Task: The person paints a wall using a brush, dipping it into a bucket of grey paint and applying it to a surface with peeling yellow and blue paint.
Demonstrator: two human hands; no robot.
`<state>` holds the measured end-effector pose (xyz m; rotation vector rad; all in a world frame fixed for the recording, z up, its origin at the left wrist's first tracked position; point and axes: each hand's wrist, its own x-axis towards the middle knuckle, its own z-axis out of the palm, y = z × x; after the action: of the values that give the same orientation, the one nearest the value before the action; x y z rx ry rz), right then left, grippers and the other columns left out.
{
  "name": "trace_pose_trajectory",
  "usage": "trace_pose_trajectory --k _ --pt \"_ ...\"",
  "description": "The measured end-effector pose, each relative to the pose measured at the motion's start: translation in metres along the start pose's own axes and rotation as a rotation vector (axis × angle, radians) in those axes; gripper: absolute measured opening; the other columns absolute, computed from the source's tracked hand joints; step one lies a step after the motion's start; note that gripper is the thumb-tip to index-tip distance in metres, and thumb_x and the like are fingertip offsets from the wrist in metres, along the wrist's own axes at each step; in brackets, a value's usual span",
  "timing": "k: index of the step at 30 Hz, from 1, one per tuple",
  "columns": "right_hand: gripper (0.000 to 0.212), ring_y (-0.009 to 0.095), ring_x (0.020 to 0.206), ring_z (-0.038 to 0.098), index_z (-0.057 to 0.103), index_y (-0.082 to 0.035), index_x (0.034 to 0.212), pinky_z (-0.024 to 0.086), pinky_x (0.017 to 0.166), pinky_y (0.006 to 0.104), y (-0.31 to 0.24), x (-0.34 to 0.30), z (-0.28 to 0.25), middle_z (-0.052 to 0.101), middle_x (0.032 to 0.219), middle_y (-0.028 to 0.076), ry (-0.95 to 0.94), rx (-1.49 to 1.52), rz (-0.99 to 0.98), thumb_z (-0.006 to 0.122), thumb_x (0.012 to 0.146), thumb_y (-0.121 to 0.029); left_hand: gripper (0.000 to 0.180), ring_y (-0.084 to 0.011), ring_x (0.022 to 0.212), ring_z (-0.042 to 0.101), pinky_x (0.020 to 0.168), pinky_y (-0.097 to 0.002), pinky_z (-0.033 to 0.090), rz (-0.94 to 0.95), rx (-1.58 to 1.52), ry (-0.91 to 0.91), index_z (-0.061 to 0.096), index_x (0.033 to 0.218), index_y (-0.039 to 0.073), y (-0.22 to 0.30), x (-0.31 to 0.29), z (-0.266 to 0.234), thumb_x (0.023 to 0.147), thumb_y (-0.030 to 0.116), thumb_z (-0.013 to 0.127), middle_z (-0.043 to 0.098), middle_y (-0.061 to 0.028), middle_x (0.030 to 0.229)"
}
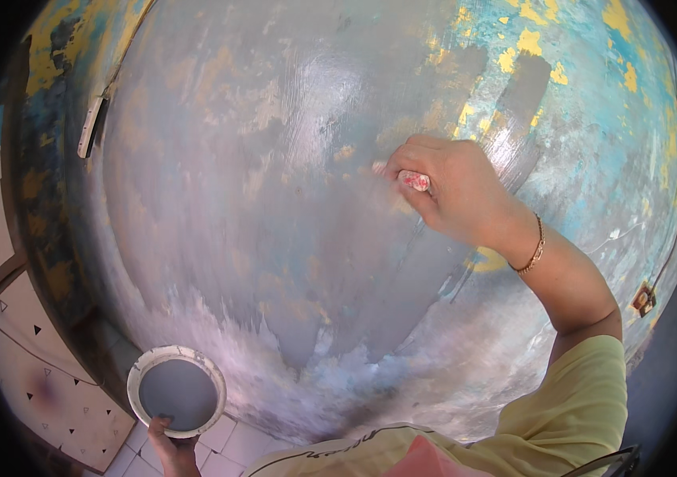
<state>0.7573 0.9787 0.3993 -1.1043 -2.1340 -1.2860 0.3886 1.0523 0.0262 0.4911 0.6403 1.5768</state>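
My right hand [454, 187] is raised against the patchy wall [219, 159], its fingers closed round a paintbrush [414, 180]. Only the brush's white, red-marked handle end shows; the bristles are hidden behind the fist. Fresh grey strokes cover the wall's middle, glossy in places, while blue and yellow patches show to the right. At the lower left, my left hand [170, 447] holds a round pale bucket [138, 374] by its near rim, thumb over the edge. Grey paint [179, 393] lies inside it. My left fingers below the rim are mostly hidden.
A white power strip [92, 127] hangs on the wall at the left, with a cable running up. A small socket [643, 300] with a cable is on the right. A white panel with black triangles [44, 374] stands left of the bucket, above white floor tiles [235, 445].
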Motion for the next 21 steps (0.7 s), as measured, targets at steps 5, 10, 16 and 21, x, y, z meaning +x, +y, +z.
trace_pose_trajectory --k 5,10,16,21 --pt "0.010 0.013 0.066 0.058 0.063 -0.003 0.084 0.047 0.060 0.0293 0.029 0.023 -0.002 0.058 0.069 0.003 -0.121 0.324 0.331 0.066 0.076 -0.008 0.063 -0.0285 0.108 0.055 0.082 -0.0486 0.050 0.021 0.011 0.069 0.045 0.128 0.010 0.001 -0.007 -0.004 0.067 0.026 0.055 0.051 -0.0098 0.120" --pt "0.011 0.015 0.067 0.059 0.062 -0.004 0.086 0.049 0.063 0.0295 0.113 0.082 -0.053 0.059 0.070 0.003 0.016 0.293 0.405 0.065 0.075 -0.008 0.074 -0.0365 0.117 0.049 0.086 -0.0592 0.048 0.011 -0.078 0.098 0.035 0.138 0.010 -0.016 0.003 -0.021 0.067 0.021 0.054 0.043 -0.0162 0.129" --pt "0.012 0.033 0.062 0.061 0.062 -0.002 0.076 0.049 0.061 0.0355 0.115 0.137 -0.119 0.062 0.070 0.019 0.667 -0.284 0.140 0.054 0.082 -0.008 0.074 -0.0368 0.116 0.049 0.085 -0.0587 0.049 0.044 -0.050 0.021 0.036 0.137 0.007 -0.013 0.024 -0.046 0.066 0.021 0.055 0.043 -0.0168 0.128" --pt "0.011 0.033 0.069 0.064 0.060 -0.002 0.077 0.049 0.063 0.0399 0.129 0.130 -0.084 0.063 0.079 0.018 0.597 -0.786 0.029 0.053 0.082 -0.008 0.078 -0.0376 0.116 0.049 0.084 -0.0594 0.049 -0.013 -0.082 0.015 0.036 0.137 0.008 -0.015 0.044 -0.063 0.063 0.021 0.058 0.044 -0.0168 0.127"
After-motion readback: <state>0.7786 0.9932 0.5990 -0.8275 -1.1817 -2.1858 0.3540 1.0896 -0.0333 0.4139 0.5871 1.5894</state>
